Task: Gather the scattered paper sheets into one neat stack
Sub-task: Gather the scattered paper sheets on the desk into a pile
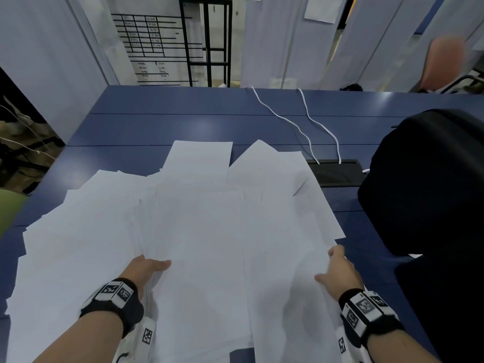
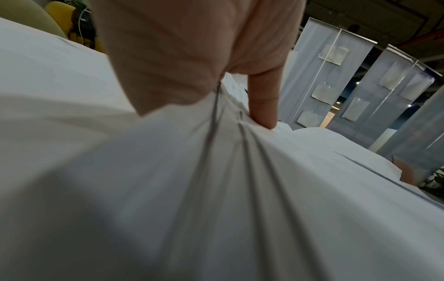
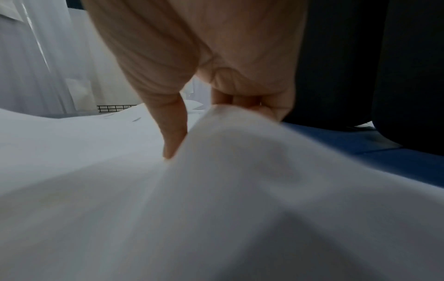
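Observation:
Several white paper sheets lie fanned and overlapping across the blue table. My left hand grips the near left side of the middle bundle. Its thumb presses on top, and the other fingers are hidden beneath the sheets. My right hand holds the right edge of the spread. In the right wrist view its thumb rests on the paper, and its curled fingers sit behind a lifted sheet edge.
A big black bag stands on the table close to my right hand. Two white cables run into a black slot behind the sheets. A green chair is at the left edge. Bare table lies beyond the papers.

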Motion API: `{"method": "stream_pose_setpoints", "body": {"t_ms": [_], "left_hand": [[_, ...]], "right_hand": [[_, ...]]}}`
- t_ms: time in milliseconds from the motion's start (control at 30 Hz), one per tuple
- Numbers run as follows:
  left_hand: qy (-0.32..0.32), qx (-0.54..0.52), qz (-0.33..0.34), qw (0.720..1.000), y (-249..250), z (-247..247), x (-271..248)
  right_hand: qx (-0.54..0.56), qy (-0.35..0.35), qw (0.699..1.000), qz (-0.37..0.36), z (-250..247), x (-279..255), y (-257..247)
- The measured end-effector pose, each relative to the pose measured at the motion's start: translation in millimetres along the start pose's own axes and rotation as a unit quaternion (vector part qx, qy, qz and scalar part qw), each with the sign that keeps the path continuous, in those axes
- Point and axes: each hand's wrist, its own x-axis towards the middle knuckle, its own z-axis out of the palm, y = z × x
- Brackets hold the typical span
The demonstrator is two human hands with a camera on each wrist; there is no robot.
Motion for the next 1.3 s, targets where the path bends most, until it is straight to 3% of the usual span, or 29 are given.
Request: {"method": "stream_pose_setpoints", "body": {"t_ms": [200,300,367,500,667,900,1133,1300], "left_hand": [[0.003,-0.003,-0.005,1.0,2,1,-3],[0.008,-0.008,0.001,1.0,4,3,-8],[0.007,-0.012,0.005,1.0,9,5,-16],[0.009,-0.015,0.007,1.0,17,11,-30],[0.009,-0.005,-0.008,1.0,13,6,-22],[0.016,-0.006,-0.003,1.0,18,8,-28],[0.025,0.002,-0.001,1.0,17,7,-26],[0.035,0.002,0.0,0.999,17,8,-26]], "right_hand": [[0.073,0.051,0.994,-0.064,-23,26,8],[0.07,0.084,0.993,-0.05,-33,40,8],[0.072,0.068,0.994,-0.039,-33,48,5],[-0.032,-0.005,0.999,0.021,-19,54,-6],[-0.085,-0.022,0.994,0.06,-7,51,-21],[-0.163,0.022,0.985,0.042,-6,41,-21],[0.051,0.03,0.998,0.003,-24,51,0],[0.24,0.064,0.96,-0.128,-77,43,-7]]}}
